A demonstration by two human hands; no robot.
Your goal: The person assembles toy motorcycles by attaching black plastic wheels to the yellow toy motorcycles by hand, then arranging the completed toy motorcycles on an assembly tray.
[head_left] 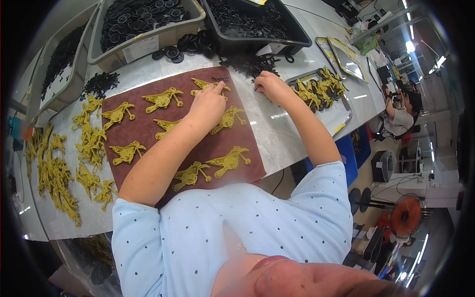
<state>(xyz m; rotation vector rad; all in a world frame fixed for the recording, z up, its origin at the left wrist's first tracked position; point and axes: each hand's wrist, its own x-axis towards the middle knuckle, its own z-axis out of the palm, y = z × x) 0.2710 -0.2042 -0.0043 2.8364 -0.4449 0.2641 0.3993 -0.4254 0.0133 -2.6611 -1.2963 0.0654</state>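
Two hands are working at the far edge of the table: the left hand [210,99], fingers curled, presses a fingertip onto a yellow plastic figure [210,87] at the far edge of the brown mat [148,128]. The right hand [269,85], loosely curled, fingers a heap of small black parts [247,63] beside a metal tray [341,116] of yellow figures; whether it grips one, I cannot tell.

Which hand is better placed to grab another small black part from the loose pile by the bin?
Probably the right hand: its fingertips already rest at the edge of the loose black parts. The left hand is pressing on a yellow piece on the brown mat.
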